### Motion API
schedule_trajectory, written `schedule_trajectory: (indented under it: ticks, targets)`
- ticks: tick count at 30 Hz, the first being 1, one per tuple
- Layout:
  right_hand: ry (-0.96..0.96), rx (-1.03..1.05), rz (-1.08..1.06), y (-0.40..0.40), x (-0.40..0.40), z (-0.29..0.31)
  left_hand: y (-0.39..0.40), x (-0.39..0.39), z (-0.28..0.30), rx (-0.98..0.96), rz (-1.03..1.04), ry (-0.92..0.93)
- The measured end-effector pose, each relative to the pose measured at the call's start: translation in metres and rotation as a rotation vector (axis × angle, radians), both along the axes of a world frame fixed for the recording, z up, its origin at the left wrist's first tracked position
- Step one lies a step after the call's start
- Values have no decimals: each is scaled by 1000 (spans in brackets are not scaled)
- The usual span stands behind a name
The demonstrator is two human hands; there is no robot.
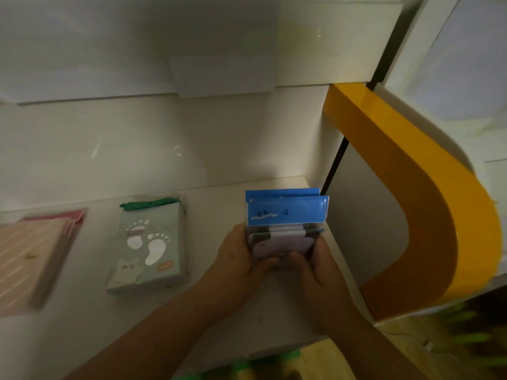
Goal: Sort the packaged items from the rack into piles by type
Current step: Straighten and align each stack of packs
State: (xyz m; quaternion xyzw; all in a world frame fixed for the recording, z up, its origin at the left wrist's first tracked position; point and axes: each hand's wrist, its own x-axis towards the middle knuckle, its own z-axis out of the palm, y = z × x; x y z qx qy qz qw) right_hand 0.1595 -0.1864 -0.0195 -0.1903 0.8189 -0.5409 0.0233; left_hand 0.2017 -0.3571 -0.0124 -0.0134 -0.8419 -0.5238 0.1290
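White shelf (82,325): left hand (238,259) and right hand (315,267) grip blue-topped packets (286,212); green pack (149,248) beside.

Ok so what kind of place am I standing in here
Probably a shop or stockroom display: a white shelf with a curved yellow trim, carrying packaged goods such as a green footprint pack, a pink striped pack and blue-header packs.

Both hands grip a stack of blue-topped packets (285,215) on the white shelf (82,325) — left hand (241,259) on its left side, right hand (315,267) on its right; a green pile (149,248) and a pink pile (35,256) lie further left — a yellow curved panel (439,215) stands at right
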Motion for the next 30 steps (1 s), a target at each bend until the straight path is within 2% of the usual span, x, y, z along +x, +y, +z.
schedule_trajectory:
  ticks: [6,8,11,13,19,20,23,25,27,30]
  targets:
    - [-274,-162,-85,-10,-15,23,0,-9,-1,90,193,-172]
    - [-361,-142,-133,-12,-25,31,5,-17,7,88,243,-214]
    - [-551,-64,-168,-17,-47,39,8,-27,14,59,274,-369]
    - [-636,54,-219,-24,-61,42,7,-33,12,25,286,-467]
    - [-637,270,-240,-32,-73,32,10,-41,9,-63,302,-516]
    - [-669,260,-285,-32,-75,31,11,-42,9,-70,302,-512]
    - [-758,233,-234,-20,-74,29,12,-43,14,-102,289,-485]
    - [-799,242,-333,-35,-83,36,14,-41,19,-141,261,-453]
    - [-737,305,-371,-42,-78,41,13,-38,24,-198,231,-423]
    - [-618,345,-306,-39,-65,42,10,-32,26,-244,209,-405]
